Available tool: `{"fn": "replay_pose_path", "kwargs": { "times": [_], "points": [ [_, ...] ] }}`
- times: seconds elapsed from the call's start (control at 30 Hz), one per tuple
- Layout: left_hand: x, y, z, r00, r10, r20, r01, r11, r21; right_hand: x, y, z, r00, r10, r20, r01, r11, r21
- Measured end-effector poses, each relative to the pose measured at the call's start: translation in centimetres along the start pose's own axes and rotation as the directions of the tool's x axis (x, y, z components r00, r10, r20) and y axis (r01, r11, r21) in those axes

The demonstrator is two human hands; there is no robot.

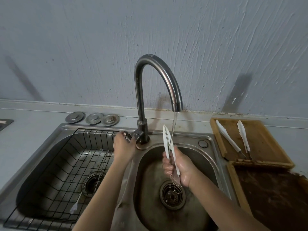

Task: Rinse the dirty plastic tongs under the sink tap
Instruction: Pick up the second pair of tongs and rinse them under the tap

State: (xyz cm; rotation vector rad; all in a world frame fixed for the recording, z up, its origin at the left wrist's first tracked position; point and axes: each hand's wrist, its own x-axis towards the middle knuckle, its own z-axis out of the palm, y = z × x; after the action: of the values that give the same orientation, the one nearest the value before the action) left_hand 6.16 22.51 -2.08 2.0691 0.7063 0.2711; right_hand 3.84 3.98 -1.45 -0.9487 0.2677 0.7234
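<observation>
Tongs [167,139], white plastic, stand upright in the gripping right hand [178,165], its fingers [166,165] curled round them, water stream [174,124] striking them. Left hand [122,144] grips the tap lever [129,136]. Best to turn the tongs so water reaches both arms.

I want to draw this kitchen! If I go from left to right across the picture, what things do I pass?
Wire rack → left hand on the tap handle → white tongs held by the right hand under the water → two more tongs on a wooden board.

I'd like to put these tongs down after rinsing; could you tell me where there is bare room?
Bare counter lies left of the three sink plugs. The wire rack has room left of its tongs. The cutting board already carries two tongs.
</observation>
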Motion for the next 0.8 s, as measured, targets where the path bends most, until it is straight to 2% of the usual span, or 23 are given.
{"fn": "replay_pose_path", "kwargs": {
  "times": [0.1, 0.17, 0.27, 0.37, 0.43, 0.57, 0.63, 0.73, 0.77, 0.8],
  "points": [
    [0.5, 0.3, 0.9, 0.991, 0.123, 0.054, -0.129, 0.985, 0.114, 0.2, -0.2, 0.2, 1.000, -0.018, 0.021, 0.018, 0.999, 0.035],
    [0.5, 0.4, 1.5, 0.990, 0.139, 0.016, -0.140, 0.977, 0.163, 0.3, -0.1, -0.1, 0.999, -0.019, 0.041, 0.017, 0.999, 0.036],
    [0.6, 0.4, 2.0, 0.993, 0.115, -0.015, -0.103, 0.932, 0.347, 0.3, -0.1, -0.7, 0.998, -0.020, 0.055, 0.020, 1.000, -0.001],
    [1.2, 0.4, 2.3, 0.990, 0.131, 0.061, -0.141, 0.787, 0.601, 0.0, -0.1, -1.3, 0.998, -0.044, 0.043, 0.047, 0.995, -0.086],
    [1.6, 0.5, 2.5, 0.984, 0.151, 0.090, -0.169, 0.674, 0.720, -0.5, -0.2, -1.8, 0.996, -0.094, 0.002, 0.092, 0.971, -0.219],
    [2.2, 1.1, 2.8, 0.986, 0.154, 0.064, -0.153, 0.683, 0.714, -1.6, -1.3, -2.4, 0.938, -0.331, -0.103, 0.210, 0.777, -0.593],
    [2.3, 0.9, 3.0, 0.983, 0.168, 0.068, -0.163, 0.656, 0.737, -2.1, -2.3, -2.7, 0.872, -0.483, -0.079, 0.297, 0.650, -0.699],
    [2.2, 0.6, 3.1, 0.980, 0.189, 0.071, -0.179, 0.653, 0.736, -2.3, -2.6, -3.5, 0.720, -0.693, -0.031, 0.406, 0.456, -0.792],
    [2.3, 0.6, 3.1, 0.981, 0.182, 0.066, -0.173, 0.671, 0.721, -2.1, -2.5, -3.9, 0.687, -0.726, -0.021, 0.409, 0.412, -0.814],
    [2.1, 0.7, 3.1, 0.984, 0.170, 0.055, -0.160, 0.700, 0.696, -2.0, -2.3, -4.3, 0.692, -0.721, -0.003, 0.363, 0.352, -0.863]
  ]
}}
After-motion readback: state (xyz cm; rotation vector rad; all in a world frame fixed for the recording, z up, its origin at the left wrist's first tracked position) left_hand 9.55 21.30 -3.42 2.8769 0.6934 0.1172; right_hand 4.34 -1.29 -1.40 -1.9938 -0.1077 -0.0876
